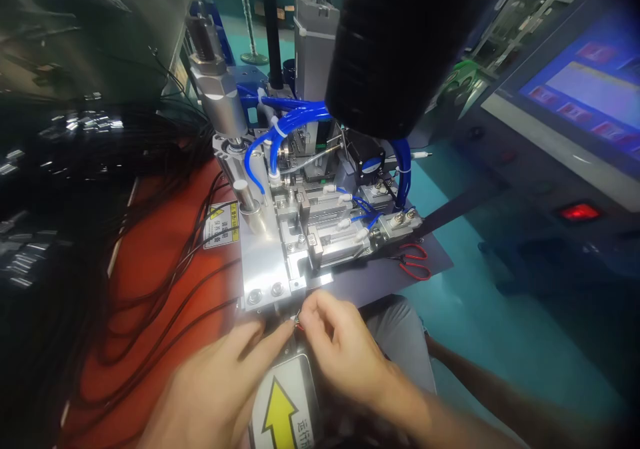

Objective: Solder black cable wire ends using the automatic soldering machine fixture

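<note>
Both hands meet at the front of a metal machine fixture (265,262). My right hand (345,342) is closed in a pinch, thumb and index finger together around a tiny part (299,321) with a shiny bit and a red bit. From the left, my left hand (225,375) reaches in with its fingers bent and a fingertip against the same spot. What its fingers hold is too small and too covered to name. Just below the fingertips lies a white plate with a yellow arrow (278,412).
Black cables (170,282) run across the orange surface (150,235) at left. Blue air tubes (305,112) arch over the fixture, under a thick black cylinder (395,49). Red-handled snips (415,262) lie at right, below a touch screen (590,95). Another person's arm (465,375) shows lower right.
</note>
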A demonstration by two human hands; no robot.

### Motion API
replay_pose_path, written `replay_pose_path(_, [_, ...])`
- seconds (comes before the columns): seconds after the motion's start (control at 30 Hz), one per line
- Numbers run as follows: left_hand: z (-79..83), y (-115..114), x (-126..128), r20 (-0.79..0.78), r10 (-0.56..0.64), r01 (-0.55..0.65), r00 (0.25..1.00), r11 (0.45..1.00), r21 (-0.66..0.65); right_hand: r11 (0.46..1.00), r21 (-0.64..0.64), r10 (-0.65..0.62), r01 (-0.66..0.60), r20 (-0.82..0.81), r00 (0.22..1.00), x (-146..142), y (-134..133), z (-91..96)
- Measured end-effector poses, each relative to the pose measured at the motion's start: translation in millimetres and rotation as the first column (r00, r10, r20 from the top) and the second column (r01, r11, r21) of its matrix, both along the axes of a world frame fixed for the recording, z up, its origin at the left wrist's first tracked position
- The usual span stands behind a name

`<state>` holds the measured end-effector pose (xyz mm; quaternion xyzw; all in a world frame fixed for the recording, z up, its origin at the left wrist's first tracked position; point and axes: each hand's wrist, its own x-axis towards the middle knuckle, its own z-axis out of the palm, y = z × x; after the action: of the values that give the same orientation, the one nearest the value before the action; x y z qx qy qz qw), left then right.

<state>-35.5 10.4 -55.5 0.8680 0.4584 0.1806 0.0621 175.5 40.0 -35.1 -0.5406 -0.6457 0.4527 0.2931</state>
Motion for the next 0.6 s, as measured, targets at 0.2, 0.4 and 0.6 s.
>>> replay_pose_path(0.2, [3.6,-0.2,3.2,-0.049,0.011,-0.010,0.999,1.000,0.023,1.000,-0.016,-0.015,0.017,0.075,0.997,-2.9,0.5,6.4])
replay_pose_path(0.4, [-0.6,-2.0,2.6,-0.124,0.044,-0.040,0.991,0.999,0.035,0.959,-0.269,-0.152,0.096,-0.197,0.969,-5.8,2.0,-4.8])
replay_pose_path(0.6, [-5.2,-1.4,1.4,-0.135,0.055,-0.048,0.989,0.997,0.056,0.946,-0.312,-0.184,0.086,-0.299,0.936,-5.2,1.9,-12.3])
